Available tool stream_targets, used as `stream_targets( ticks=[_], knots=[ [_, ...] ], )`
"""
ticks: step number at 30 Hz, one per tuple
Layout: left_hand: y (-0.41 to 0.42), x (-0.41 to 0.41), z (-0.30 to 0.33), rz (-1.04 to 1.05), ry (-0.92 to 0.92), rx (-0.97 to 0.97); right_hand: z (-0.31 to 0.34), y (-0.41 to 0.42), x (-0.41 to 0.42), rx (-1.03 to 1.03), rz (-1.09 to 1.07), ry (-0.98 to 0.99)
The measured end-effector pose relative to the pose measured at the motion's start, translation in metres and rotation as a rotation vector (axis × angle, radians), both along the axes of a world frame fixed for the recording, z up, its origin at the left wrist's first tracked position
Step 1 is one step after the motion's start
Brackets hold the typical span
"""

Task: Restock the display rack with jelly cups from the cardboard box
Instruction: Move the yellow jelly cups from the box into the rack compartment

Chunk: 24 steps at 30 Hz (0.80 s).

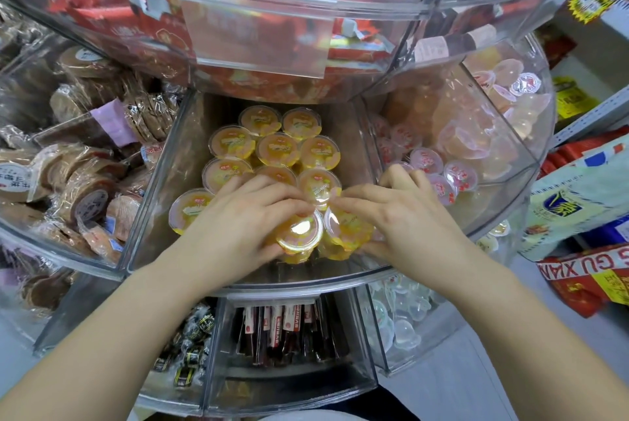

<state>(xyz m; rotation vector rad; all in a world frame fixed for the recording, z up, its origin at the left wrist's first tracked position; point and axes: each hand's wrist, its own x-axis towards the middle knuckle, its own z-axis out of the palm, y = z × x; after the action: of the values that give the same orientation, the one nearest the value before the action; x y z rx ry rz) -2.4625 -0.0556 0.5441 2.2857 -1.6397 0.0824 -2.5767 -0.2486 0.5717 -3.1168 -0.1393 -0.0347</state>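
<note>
Several yellow jelly cups point(279, 148) fill the middle compartment of the clear tiered display rack point(306, 279). At its front, my left hand point(238, 220) curls around a yellow jelly cup point(299, 233) lying on its side. My right hand point(394, 216) grips another yellow jelly cup point(343, 226) right beside it. Both hands are inside the compartment, fingertips nearly meeting over the cups. The cardboard box is out of sight.
The left compartment holds brown wrapped cakes point(78, 182), the right one pink jelly cups point(452, 172). An upper tier with red packets point(238, 29) overhangs the back. Lower bins hold dark sticks point(282, 332) and clear cups point(405, 315). Bagged goods point(585, 199) stand at the right.
</note>
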Motion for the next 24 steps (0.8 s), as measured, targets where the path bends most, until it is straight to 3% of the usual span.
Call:
stream_targets(
  ticks=[6,17,21,24],
  knots=[
    [-0.001,0.0,-0.001,-0.02,0.063,-0.011,0.001,-0.01,-0.003,0.116,0.026,-0.059],
    [-0.004,-0.004,0.003,0.044,0.025,0.049,-0.005,-0.01,-0.004,0.04,0.122,-0.169],
    [0.0,-0.001,0.007,0.041,0.145,0.075,-0.006,-0.011,-0.008,0.105,0.108,-0.173],
    [0.009,-0.002,0.014,0.096,0.285,-0.076,-0.003,-0.01,-0.01,0.246,0.031,-0.222]
  ],
)
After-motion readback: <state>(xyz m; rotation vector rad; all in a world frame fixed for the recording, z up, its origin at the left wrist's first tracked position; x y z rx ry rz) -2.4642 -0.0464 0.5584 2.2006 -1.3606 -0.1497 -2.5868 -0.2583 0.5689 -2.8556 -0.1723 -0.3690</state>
